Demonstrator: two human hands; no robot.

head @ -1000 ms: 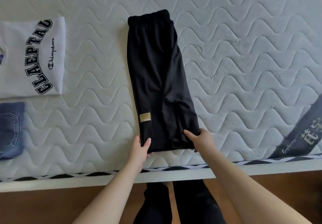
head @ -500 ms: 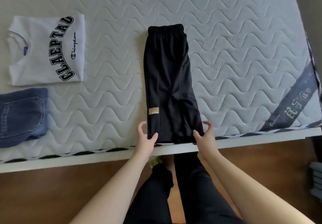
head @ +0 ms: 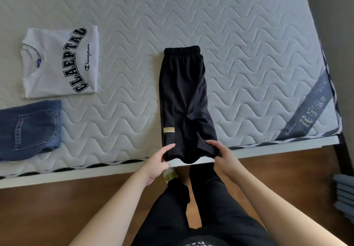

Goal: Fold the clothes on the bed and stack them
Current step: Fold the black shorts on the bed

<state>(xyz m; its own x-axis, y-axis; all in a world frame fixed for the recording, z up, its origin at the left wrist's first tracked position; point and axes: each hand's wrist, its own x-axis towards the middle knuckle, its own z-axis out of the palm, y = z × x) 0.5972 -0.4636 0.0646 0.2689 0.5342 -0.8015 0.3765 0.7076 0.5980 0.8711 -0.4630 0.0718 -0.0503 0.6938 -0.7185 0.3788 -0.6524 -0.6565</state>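
Black shorts, folded lengthwise, lie on the white quilted mattress with the elastic waistband far from me and the hem at the near edge. A small gold label sits near the hem. My left hand pinches the hem's left corner, thumb on top. My right hand grips the hem's right corner. The hem is lifted slightly and hangs over the mattress edge.
A folded white sweatshirt with black lettering lies at the left. Folded blue jeans sit just in front of it. A wooden floor runs below the bed. Grey stacked items stand at the right edge.
Both hands have closed on the hem corners and raised the hem off the mattress edge. The camera has pulled back, so more of the bed and floor shows.
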